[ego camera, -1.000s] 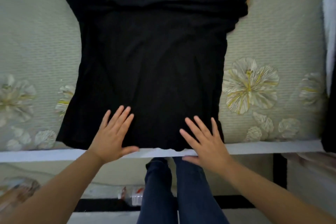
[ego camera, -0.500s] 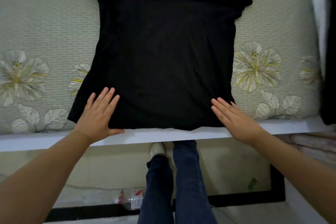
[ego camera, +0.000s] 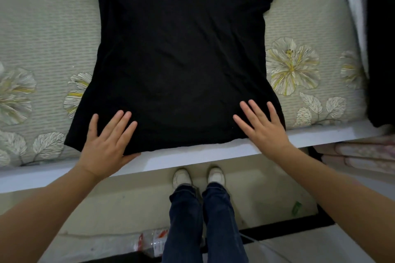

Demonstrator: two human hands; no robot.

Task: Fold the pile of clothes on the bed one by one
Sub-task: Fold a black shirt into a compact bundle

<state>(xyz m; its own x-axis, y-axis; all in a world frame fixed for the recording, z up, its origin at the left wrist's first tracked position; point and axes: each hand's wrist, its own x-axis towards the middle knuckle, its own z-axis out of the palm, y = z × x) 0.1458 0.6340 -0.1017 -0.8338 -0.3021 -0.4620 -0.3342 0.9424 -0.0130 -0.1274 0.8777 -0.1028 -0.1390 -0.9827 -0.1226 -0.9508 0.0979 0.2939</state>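
A black shirt [ego camera: 181, 66] lies spread flat on the bed [ego camera: 42, 28], its hem along the bed's near edge. The left hand [ego camera: 106, 141] and right hand [ego camera: 264, 128] press flat on the hem's 2 corners, fingers straight and spread, gripping nothing.

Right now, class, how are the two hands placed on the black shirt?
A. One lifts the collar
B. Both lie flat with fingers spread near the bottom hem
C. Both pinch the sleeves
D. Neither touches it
B: the left hand and right hand both lie flat, fingers spread, on the black shirt near its hem.
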